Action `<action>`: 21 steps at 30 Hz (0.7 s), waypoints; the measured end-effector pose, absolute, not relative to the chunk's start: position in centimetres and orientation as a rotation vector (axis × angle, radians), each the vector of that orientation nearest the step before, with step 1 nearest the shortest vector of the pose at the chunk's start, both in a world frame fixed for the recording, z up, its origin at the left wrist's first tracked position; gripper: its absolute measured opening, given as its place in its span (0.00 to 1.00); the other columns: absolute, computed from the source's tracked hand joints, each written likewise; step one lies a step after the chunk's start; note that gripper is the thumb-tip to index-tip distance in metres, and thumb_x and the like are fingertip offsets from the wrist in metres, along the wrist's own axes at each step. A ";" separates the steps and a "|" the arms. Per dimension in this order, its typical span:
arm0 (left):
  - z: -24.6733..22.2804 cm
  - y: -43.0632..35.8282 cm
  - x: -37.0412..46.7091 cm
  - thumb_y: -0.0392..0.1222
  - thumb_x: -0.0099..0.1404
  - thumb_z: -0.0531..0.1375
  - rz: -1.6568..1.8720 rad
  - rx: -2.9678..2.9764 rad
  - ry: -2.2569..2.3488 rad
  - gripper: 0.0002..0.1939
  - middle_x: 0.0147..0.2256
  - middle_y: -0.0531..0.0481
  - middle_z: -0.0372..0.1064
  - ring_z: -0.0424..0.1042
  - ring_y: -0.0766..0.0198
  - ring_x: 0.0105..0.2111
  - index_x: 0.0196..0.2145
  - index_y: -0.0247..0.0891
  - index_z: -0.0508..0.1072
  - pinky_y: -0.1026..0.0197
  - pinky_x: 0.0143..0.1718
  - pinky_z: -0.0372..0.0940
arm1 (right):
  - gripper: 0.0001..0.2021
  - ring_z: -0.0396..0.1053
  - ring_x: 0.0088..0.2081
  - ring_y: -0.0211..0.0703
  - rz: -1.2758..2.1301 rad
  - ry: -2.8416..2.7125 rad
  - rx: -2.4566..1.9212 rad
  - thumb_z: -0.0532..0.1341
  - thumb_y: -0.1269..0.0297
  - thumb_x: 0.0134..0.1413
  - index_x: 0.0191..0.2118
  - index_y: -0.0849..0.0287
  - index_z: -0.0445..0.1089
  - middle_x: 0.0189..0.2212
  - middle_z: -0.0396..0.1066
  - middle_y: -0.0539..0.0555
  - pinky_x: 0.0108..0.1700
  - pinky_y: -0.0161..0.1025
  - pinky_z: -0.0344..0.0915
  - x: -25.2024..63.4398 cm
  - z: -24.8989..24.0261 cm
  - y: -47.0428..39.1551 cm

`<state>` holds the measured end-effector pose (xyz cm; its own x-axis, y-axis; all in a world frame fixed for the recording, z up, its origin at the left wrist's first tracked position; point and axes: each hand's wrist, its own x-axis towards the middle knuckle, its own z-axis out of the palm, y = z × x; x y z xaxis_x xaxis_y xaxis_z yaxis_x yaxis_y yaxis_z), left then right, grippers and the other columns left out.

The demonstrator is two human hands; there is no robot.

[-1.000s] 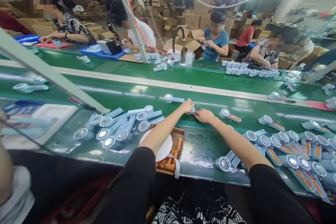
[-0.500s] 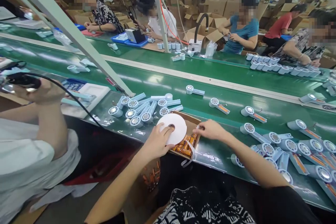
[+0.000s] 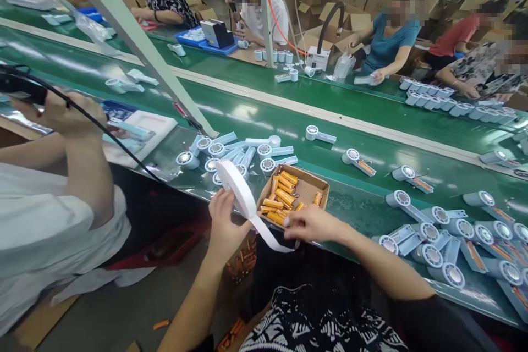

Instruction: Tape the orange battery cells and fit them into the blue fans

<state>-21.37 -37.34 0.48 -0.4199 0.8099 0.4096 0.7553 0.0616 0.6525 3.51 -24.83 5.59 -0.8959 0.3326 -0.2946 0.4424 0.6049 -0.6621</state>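
White roll of narrow tape, held on edge and tilted, in the person's left hand, whose fingers grasp its lower part just beside the left wall of an open cardboard box. From the roll a loose strip curves down past the front of the box, its lower end near the right hand. The fingers of the right hand are bent at the near edge of the box; from where I stand I cannot tell whether they grip anything. Inside the box, which rests on the green surface, orange cylinders lie heaped mostly toward the left. Left of the box sits a cluster of pale blue housings, round-headed and handled; to the right lies a larger heap, some with orange in the handles. Beyond, single housings are spaced along a green belt. At far left, a co-worker's hand holds a dark cabled tool; across the belt, a person in a teal shirt has one hand at a pale blue piece
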 end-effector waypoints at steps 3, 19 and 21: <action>0.1 -37.8 -20.4 0.55 0.64 0.69 1.303 1.771 2.253 0.35 0.58 0.38 0.65 0.59 0.39 0.66 0.63 0.43 0.64 0.36 0.64 0.64 | 0.14 0.78 0.47 0.52 -0.953 2.729 1.164 0.65 0.56 0.67 0.49 0.61 0.75 0.45 0.81 0.62 0.46 0.40 0.67 0.0 4.8 -21.7; 1.2 -37.4 -17.3 0.34 0.62 0.64 0.977 2.277 2.258 0.26 0.52 0.39 0.74 0.62 0.40 0.58 0.59 0.40 0.72 0.40 0.60 0.63 | 0.22 0.80 0.43 0.48 -2.918 2.265 1.843 0.81 0.53 0.37 0.34 0.55 0.73 0.39 0.82 0.53 0.50 0.47 0.77 5.2 5.9 -21.4; 1.5 -37.0 -16.3 0.33 0.63 0.63 0.933 2.321 2.258 0.25 0.51 0.41 0.76 0.64 0.42 0.56 0.58 0.41 0.75 0.42 0.59 0.63 | 0.21 0.80 0.40 0.49 -2.887 2.353 2.067 0.80 0.51 0.39 0.32 0.55 0.73 0.37 0.83 0.54 0.47 0.48 0.78 5.0 6.2 -22.7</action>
<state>-16.28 -36.99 1.47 -0.0374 0.8483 0.5281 0.9736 -0.0880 0.2104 5.01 -22.67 6.22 -0.0989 0.9948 0.0240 -0.2243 0.0012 -0.9745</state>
